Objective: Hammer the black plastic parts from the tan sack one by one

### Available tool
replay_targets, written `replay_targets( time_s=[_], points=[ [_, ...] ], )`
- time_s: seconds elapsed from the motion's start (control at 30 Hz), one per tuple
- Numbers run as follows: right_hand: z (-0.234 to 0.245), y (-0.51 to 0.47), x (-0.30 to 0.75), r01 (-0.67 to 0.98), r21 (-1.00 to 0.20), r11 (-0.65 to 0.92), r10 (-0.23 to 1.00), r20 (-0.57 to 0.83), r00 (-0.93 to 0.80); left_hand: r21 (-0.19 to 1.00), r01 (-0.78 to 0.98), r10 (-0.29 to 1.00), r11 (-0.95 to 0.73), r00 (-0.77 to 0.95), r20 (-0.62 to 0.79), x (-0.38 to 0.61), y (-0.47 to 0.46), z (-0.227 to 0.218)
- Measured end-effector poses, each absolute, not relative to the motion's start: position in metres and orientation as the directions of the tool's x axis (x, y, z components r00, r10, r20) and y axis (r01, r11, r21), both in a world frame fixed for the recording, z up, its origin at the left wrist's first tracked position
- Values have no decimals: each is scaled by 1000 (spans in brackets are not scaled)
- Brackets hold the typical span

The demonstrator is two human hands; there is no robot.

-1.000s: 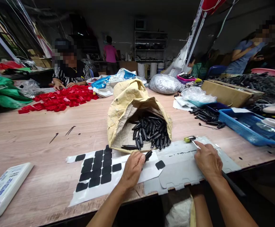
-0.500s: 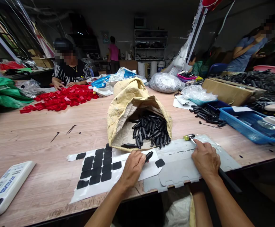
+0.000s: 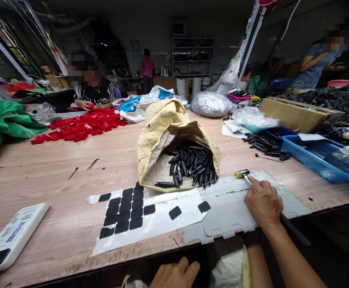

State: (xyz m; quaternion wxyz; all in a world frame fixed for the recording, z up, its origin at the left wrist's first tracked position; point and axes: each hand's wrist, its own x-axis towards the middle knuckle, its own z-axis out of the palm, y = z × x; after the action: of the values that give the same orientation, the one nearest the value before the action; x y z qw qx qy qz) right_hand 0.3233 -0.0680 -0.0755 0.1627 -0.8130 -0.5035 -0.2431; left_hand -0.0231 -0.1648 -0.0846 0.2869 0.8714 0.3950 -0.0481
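Observation:
My right hand (image 3: 264,202) is closed round a small hammer (image 3: 242,173), which has a yellow-ended head, a metal shaft and a long black handle sticking out behind the hand. The hammer rests over a grey plastic board (image 3: 228,216) at the table's front edge. My left hand (image 3: 176,275) is low in the picture, below the table edge, fingers bent and somewhat apart; no black part shows in it. Ahead, an open yellow woven sack (image 3: 150,160) lies with many black pen-shaped parts (image 3: 192,164) spilling toward its mouth. A white sheet (image 3: 162,228) carries rounded black squares (image 3: 122,216).
A white scale-like device (image 3: 21,228) sits at the left. Red pieces (image 3: 84,126) are heaped before a person across the table. A blue tray (image 3: 318,158), a cardboard box (image 3: 294,114) and loose black parts (image 3: 264,146) lie at the right. Below the edge, white sacking (image 3: 230,264) shows.
My left hand has drawn back from the white sheet to below the table edge, and the black part it held is out of sight. The right hand keeps the hammer in place.

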Motion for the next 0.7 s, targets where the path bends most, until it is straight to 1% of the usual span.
replay_targets(
  time_s=[0.03,0.07,0.1,0.13,0.17,0.2,0.23,0.3,0.33,0.4,0.47,0.53,0.6,0.7],
  points=[
    [-76,-68,323,898,-17,-439,738,564,371,510,667,647,-543,719,-252,-22,-157,-70],
    [-76,-68,323,898,-15,-439,736,568,369,550,618,657,-561,737,-158,-21,-146,-54],
    [-76,-68,324,899,-14,-439,735,570,367,568,593,697,-571,716,-47,-21,-132,-37],
    [-76,-68,324,898,-16,-439,734,571,368,554,609,754,-567,655,51,-20,-115,-22],
    [-76,-68,324,899,-18,-439,734,570,369,512,664,811,-544,573,119,-20,-97,-8],
    [-77,-67,324,899,-21,-438,735,568,371,437,748,861,-500,483,160,-20,-77,1],
    [-77,-67,324,899,-23,-437,735,567,372,331,835,898,-440,402,180,-22,-57,8],
    [-77,-67,325,901,-26,-432,737,566,370,134,929,935,-344,327,136,-25,-24,11],
    [-77,-67,325,903,-25,-429,738,566,367,64,946,946,-316,310,89,-27,-11,9],
    [-77,-67,325,904,-24,-426,738,569,363,5,954,954,-300,300,8,-31,2,5],
    [-77,-67,325,904,-25,-427,737,570,364,9,954,955,-298,298,7,-33,1,4],
    [-76,-67,325,903,-26,-428,739,566,366,54,949,949,-312,307,75,-29,-10,7],
    [-76,-68,324,903,-28,-428,744,557,370,162,915,926,-369,346,153,-21,-24,9],
    [-74,-68,322,900,-43,-434,748,539,387,392,780,873,-488,438,215,-3,-39,1]
  ],
)
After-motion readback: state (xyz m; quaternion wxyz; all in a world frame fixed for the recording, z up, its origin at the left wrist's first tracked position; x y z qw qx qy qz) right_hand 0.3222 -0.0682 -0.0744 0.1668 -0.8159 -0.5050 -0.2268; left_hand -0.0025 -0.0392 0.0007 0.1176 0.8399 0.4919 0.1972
